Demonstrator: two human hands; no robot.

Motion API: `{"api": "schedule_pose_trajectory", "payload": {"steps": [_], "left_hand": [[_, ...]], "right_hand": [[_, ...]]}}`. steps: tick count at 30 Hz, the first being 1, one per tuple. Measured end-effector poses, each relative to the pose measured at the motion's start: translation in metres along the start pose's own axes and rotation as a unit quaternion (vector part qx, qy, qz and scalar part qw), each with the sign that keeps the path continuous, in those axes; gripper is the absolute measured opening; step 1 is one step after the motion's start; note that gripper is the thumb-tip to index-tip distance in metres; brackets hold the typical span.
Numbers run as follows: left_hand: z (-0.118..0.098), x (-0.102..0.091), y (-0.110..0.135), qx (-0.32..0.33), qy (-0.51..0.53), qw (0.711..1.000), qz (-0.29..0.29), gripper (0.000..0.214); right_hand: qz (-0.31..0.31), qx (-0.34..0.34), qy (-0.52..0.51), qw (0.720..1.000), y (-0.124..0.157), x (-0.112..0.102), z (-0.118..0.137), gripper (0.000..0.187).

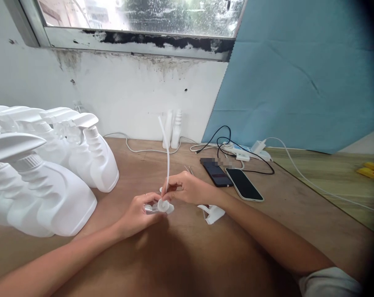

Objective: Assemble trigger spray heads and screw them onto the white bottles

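Observation:
My left hand (pixel 140 213) is closed around a white spray nozzle head (pixel 163 206), its round collar turned up towards me. A thin white dip tube (pixel 167 154) rises from the collar, almost upright and leaning slightly left at its top. Just above the collar, my right hand (pixel 181 186) pinches the lower end of that tube between thumb and fingers. How deep the tube sits in the collar is hidden by the fingertips. On the wooden table right of my hands lies a loose white spray trigger piece (pixel 213 213).
Rows of white spray bottles (pixel 66 194) stand at the left. Two phones (pixel 244 184) lie at the right, near a power strip (pixel 251 152) with tangled cables. Two white ribbed parts (pixel 176 130) lean against the back wall. Something yellow (pixel 372 170) lies far right.

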State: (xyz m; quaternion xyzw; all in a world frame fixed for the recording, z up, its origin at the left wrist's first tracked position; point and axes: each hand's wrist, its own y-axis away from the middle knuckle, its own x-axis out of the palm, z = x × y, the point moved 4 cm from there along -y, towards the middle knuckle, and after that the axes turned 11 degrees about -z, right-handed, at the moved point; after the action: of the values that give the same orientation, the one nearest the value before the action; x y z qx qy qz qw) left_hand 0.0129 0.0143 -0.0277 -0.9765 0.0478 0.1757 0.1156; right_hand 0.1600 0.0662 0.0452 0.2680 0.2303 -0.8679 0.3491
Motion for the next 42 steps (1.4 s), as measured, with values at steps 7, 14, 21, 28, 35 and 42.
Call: {"api": "schedule_pose_trajectory", "payload": {"steps": [7,14,21,28,35,42], "left_hand": [[0.001,0.000,-0.002,0.010,0.014,1.000,0.012,0.030],[0.001,0.004,-0.001,-0.017,0.066,0.996,0.052,0.031],[0.003,0.005,-0.001,-0.016,0.077,0.995,0.063,0.032],[0.007,0.008,-0.004,-0.045,0.105,0.992,0.060,0.033],[0.003,0.006,-0.003,-0.057,0.100,0.992,0.056,0.037],[0.006,0.006,-0.004,-0.040,0.089,0.993,0.059,0.032]], "right_hand": [[-0.008,-0.045,0.049,0.998,-0.001,0.002,0.004,0.014],[-0.028,0.000,-0.032,0.999,-0.002,0.009,-0.012,0.009],[-0.029,0.013,-0.038,0.999,0.002,0.013,-0.013,0.008],[-0.023,-0.058,0.031,0.998,0.002,0.017,-0.015,0.014],[0.009,0.017,-0.021,1.000,-0.002,0.012,-0.022,0.009],[-0.008,0.016,-0.104,0.994,0.001,0.000,-0.011,0.016]]}}
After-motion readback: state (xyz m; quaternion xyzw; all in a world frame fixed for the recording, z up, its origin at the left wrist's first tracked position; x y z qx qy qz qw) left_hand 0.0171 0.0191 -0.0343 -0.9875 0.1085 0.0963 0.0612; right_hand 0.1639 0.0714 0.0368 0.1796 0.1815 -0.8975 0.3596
